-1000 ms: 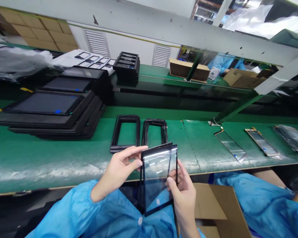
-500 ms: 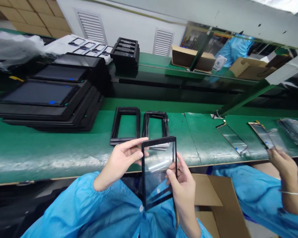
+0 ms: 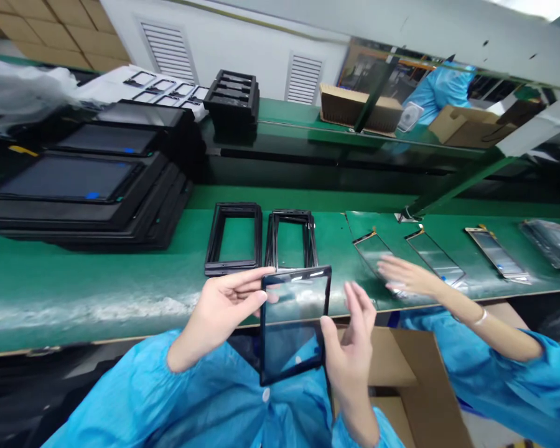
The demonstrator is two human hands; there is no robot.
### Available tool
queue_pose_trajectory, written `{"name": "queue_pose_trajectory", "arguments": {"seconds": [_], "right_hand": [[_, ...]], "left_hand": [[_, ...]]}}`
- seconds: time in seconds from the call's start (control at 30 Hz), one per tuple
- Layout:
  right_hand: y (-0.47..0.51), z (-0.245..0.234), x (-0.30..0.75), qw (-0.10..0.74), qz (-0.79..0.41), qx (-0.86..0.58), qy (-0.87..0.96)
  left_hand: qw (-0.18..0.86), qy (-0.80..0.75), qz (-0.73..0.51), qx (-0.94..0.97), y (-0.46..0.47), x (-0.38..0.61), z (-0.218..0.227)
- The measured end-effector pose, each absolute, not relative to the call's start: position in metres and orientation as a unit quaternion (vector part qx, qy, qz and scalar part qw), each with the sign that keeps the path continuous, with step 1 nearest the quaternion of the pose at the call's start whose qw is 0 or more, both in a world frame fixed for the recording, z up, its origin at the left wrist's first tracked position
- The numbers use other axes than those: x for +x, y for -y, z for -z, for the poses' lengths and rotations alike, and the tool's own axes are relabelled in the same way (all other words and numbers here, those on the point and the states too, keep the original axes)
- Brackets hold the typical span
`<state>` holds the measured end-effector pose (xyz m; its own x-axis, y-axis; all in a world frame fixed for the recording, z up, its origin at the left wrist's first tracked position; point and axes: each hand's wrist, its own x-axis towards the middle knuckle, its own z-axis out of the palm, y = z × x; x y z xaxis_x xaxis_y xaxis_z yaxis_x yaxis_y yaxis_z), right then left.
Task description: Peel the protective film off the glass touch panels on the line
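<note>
A clear touchscreen glass panel with a black border (image 3: pixel 292 339) is raised in front of my chest, tilted. My left hand (image 3: pixel 224 308) pinches its upper left edge between thumb and fingers. At the right edge, the thumb of my right hand (image 3: pixel 352 339) rests against the border, while its other fingers stand away from the glass, apart and slightly curled. Just beyond the panel, two stacks of black rectangular frames lie side by side on the green bench: a left stack (image 3: pixel 211 249) and a right stack (image 3: pixel 271 239).
Stacked black trays with dark screens (image 3: pixel 140 214) fill the bench's left side. To the right, a co-worker's hand (image 3: pixel 410 277) hovers over a glass panel (image 3: pixel 366 239), near another panel (image 3: pixel 432 252) and a gold-edged one (image 3: pixel 494 252). An open cardboard box (image 3: pixel 429 373) stands below the bench edge.
My right fingers have come off the panel's back and moved outward. The panel has tilted and shifted slightly. The co-worker's hand has moved left from the gold-edged panel, and another glass panel now lies there.
</note>
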<state>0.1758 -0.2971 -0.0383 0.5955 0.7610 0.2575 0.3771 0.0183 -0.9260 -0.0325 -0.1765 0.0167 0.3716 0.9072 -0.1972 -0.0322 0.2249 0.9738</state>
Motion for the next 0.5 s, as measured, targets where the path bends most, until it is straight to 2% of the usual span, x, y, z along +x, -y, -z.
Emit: {"name": "queue_pose_trajectory", "arguments": {"seconds": [0.2, 0.5], "right_hand": [[0.272, 0.001, 0.196, 0.616, -0.386, -0.585, 0.360], [0.271, -0.015, 0.185, 0.646, -0.379, -0.585, 0.312]], "left_hand": [[0.632, -0.435, -0.327, 0.552, 0.183, -0.042, -0.023], [0.623, -0.452, -0.319, 0.553, 0.185, -0.050, -0.012]]}}
